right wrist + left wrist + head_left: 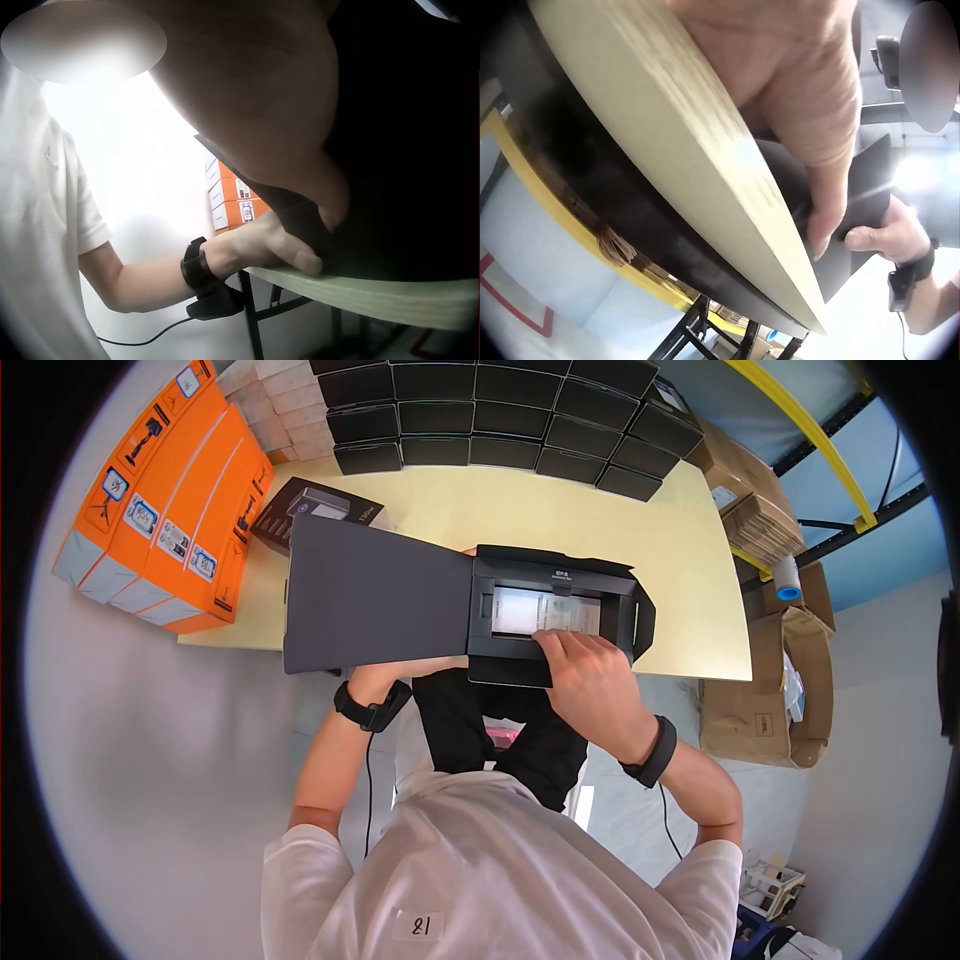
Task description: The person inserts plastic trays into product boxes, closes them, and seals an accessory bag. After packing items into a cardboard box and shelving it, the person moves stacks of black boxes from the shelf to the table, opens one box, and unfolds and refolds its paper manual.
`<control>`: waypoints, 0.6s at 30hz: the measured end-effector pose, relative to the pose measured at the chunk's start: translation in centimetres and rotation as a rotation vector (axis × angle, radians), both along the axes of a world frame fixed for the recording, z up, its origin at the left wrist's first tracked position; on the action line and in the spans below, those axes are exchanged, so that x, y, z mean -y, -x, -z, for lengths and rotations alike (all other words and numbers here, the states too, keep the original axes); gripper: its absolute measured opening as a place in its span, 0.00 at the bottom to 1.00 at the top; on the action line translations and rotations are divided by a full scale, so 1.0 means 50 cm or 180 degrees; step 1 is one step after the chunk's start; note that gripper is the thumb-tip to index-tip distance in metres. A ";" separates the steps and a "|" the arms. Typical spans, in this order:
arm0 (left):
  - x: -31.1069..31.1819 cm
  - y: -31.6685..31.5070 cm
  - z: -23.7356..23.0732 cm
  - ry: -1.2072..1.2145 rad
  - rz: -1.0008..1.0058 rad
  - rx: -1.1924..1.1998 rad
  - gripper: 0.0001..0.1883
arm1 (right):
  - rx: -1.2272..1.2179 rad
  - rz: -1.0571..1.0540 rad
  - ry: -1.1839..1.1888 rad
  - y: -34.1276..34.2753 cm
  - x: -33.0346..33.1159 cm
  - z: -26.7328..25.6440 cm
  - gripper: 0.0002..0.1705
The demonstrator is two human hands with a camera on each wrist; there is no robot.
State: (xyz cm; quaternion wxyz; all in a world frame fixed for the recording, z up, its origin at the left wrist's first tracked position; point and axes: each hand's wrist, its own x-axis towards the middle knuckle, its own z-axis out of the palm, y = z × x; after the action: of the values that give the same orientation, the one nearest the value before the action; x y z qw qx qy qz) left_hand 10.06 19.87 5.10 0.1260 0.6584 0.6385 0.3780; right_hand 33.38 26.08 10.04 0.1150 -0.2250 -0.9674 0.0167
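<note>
A black cardboard box [552,668] sits at the table's front edge, its wide lid [380,595] spread out to the left. Inside lies a white printed sheet [520,612] within a black inner frame. My right hand [598,685] reaches over the front wall, fingers curled inside by the sheet's near edge, thumb outside. My left hand [795,97] grips the box's left end from beneath the lid, which mostly hides it in the head view. Its thumb shows along the near side in the left wrist view.
Stacked black boxes [515,415] line the table's back. Orange cartons [165,510] stand at left beside a printed dark box [315,510]. An open brown carton [760,705] is on the floor at right. The pale table [690,600] has its front edge close to my body.
</note>
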 end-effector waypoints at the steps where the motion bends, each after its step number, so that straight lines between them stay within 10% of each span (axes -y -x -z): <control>1: -0.003 0.000 -0.001 -0.0011 0.0093 0.0034 0.12 | 0.0006 0.0010 0.0002 0.000 -0.001 -0.002 0.30; 3: -0.006 0.000 0.013 -0.0156 0.0079 0.0039 0.12 | -0.0287 -0.0057 -0.0058 0.003 -0.003 -0.011 0.11; 8: -0.006 0.015 0.056 -0.0093 0.0111 0.0055 0.10 | -0.0359 -0.0043 -0.0046 0.000 0.000 -0.001 0.13; 10: -0.012 0.008 0.056 0.0157 0.0129 -0.0031 0.09 | -0.0275 -0.0020 -0.0001 -0.005 -0.007 -0.005 0.15; 13: -0.009 0.001 0.032 0.0208 0.0113 -0.0081 0.10 | 0.0127 -0.0261 0.0699 0.000 -0.030 -0.039 0.45; 18: -0.009 -0.019 -0.006 -0.1050 0.0074 0.0259 0.21 | 0.0537 -0.0288 0.0982 0.013 -0.043 -0.051 0.45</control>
State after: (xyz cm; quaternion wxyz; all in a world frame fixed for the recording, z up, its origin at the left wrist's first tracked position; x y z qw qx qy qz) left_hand 11.00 20.30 5.42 0.0463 0.6617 0.5546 0.5025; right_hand 32.75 28.22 12.59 -0.0034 -0.1968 -0.9687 0.1512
